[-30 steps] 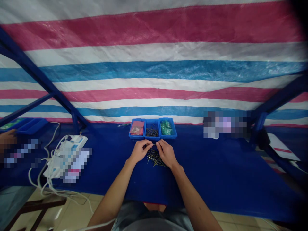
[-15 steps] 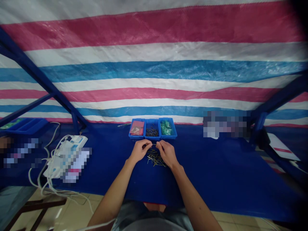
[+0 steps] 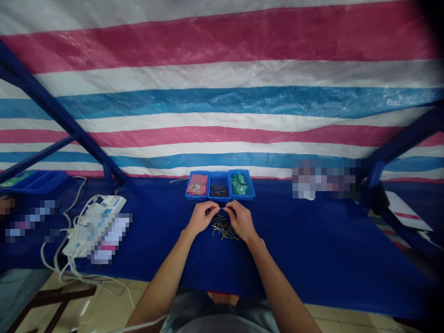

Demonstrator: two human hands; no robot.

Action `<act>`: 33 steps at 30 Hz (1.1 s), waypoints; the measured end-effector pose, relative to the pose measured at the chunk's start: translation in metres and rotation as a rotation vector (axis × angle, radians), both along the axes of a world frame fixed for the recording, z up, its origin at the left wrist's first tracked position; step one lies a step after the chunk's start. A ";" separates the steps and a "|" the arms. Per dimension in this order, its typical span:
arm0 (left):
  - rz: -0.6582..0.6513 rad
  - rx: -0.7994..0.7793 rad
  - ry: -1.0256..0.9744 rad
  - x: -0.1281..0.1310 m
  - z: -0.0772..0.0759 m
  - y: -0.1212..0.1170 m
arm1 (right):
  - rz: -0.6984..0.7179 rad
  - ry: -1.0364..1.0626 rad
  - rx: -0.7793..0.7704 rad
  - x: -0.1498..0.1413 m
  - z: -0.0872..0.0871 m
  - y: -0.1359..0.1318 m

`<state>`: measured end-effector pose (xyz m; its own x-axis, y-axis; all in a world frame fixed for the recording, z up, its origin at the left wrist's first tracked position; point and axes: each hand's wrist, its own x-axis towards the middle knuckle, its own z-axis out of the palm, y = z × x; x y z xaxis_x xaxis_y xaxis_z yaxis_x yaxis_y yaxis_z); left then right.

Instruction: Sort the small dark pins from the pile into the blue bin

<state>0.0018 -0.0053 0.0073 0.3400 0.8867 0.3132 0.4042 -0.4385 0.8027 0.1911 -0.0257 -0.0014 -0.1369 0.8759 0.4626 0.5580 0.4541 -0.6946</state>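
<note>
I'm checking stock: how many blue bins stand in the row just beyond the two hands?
3: left bin, holding red pieces; middle bin, holding thin dark pieces; right bin, holding green pieces. None appears hidden.

Your loose pins look like shiny metal, the bins before you smooth plastic. Your surface appears smooth with a low sheen; the striped sheeting looks like crinkled, glossy woven plastic, and the floor tiles seem polished.
</note>
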 end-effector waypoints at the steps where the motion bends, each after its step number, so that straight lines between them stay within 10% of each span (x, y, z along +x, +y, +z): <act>1: 0.001 0.000 -0.001 0.000 0.000 0.000 | -0.002 -0.002 -0.001 0.000 0.000 0.000; 33: -0.010 0.005 0.019 0.000 -0.003 0.001 | -0.091 -0.061 -0.012 -0.001 -0.002 0.000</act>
